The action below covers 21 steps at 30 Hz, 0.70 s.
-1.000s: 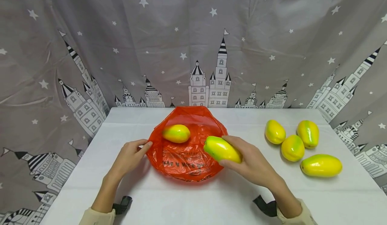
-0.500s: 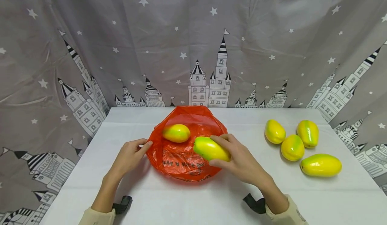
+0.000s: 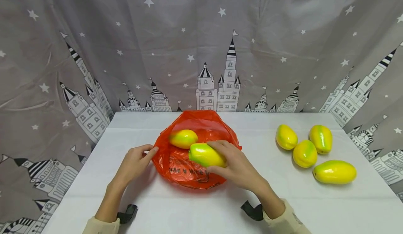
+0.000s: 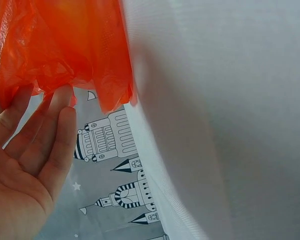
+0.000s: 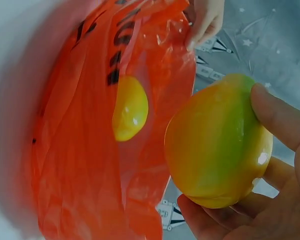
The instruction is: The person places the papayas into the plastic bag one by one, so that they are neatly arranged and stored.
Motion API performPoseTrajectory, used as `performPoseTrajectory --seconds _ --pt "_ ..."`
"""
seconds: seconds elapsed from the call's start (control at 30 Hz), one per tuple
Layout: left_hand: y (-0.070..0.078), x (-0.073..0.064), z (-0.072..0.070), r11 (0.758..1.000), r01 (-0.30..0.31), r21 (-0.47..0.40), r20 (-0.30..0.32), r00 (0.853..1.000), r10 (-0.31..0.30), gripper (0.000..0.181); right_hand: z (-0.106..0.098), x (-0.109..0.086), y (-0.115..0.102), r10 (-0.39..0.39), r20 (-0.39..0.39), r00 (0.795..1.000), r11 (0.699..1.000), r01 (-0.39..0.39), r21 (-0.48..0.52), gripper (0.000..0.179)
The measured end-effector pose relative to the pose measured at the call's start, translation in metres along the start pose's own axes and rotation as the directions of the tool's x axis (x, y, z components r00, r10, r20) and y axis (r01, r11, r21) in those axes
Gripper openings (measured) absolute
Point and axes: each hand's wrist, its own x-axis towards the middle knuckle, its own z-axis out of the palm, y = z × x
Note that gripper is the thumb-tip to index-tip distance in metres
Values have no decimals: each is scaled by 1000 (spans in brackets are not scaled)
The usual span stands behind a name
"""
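Note:
A red plastic bag (image 3: 189, 171) lies with its mouth spread on the white table, dark lettering on its side. Inside it rests one yellow-green papaya (image 3: 183, 139). My left hand (image 3: 135, 162) pinches the bag's left rim between thumb and fingers; the left wrist view shows the fingers (image 4: 60, 125) at the red plastic. Over the bag's opening, my right hand (image 3: 237, 165) grips a second papaya (image 3: 206, 155), yellow with a green end. Thumb and fingers wrap its sides in the right wrist view, where the papaya (image 5: 217, 145) is apart from the one in the bag.
To the right on the table (image 3: 274, 206) sit several more papayas (image 3: 304, 154), grouped loosely, with a long one (image 3: 334, 172) nearest the front. A grey curtain (image 3: 201, 45) printed with castles and stars hangs behind the table.
My right hand has carried its papaya leftward, from the bag's right rim to over the middle of its opening. The left hand stays at the left rim.

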Motion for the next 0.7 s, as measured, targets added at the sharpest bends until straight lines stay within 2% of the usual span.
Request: performPoseTrajectory --seconds 0.13,0.43,0.7 --pt "-1 0 0 1000 -4 -2 -4 1000 4 29 7 6 -2 10 9 1000 1000 -10 0 64" --pt "0 -1 -1 1000 -8 0 -8 1000 8 29 24 21 -7 97 -6 995 995 -97 35 57" --pt "0 0 -1 999 -35 9 -15 999 35 29 39 30 -9 110 -5 994 993 -110 48 59"
